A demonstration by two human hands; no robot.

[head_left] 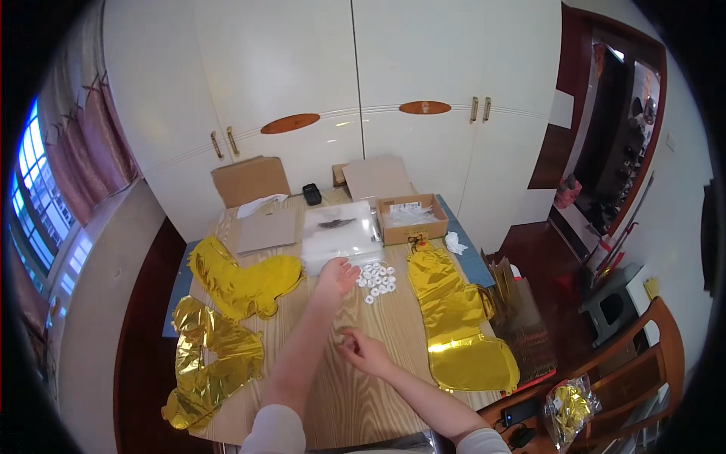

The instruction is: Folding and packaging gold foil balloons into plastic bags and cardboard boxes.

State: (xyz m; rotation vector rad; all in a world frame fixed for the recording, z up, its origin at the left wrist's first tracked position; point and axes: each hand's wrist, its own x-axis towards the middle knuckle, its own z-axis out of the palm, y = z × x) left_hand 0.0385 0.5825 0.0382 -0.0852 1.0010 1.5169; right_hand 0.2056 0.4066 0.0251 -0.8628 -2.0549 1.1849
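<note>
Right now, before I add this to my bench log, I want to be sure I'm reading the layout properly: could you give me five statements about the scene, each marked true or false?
1. The left hand is nearer the white rings than the right hand is. True.
2. The open cardboard box stands to the right of the clear plastic stack. True.
3. The right hand is gripping the box. False: it is well short of the box, over the wooden table.
4. Gold foil lies only to the left of the hands. False: gold foil lies to their right as well.
5. A crumpled white wad lies to the right of the box. True.
</note>
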